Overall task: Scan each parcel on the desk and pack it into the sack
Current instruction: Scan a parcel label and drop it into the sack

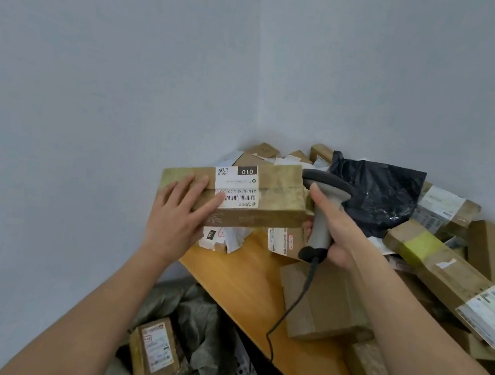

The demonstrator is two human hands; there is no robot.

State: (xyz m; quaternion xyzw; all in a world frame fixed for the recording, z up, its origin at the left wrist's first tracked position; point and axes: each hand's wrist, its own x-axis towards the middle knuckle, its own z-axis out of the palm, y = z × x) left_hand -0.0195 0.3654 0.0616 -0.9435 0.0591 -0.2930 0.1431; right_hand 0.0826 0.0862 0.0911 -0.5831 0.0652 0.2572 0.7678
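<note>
Cardboard parcel (257, 195), perhaps taped, rectangular

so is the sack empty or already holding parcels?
Not empty: the sack beside the desk gapes open with a labelled parcel inside.

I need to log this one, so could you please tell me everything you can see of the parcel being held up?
The held parcel is a long brown cardboard box with glossy tape. A white label with a barcode, a QR code and a dark patch reading 010 wraps over its upper edge. It is raised above the desk, roughly level. The left hand lies on its near face with straight fingers; the right hand, gripping the scanner, is at its right end.
</note>
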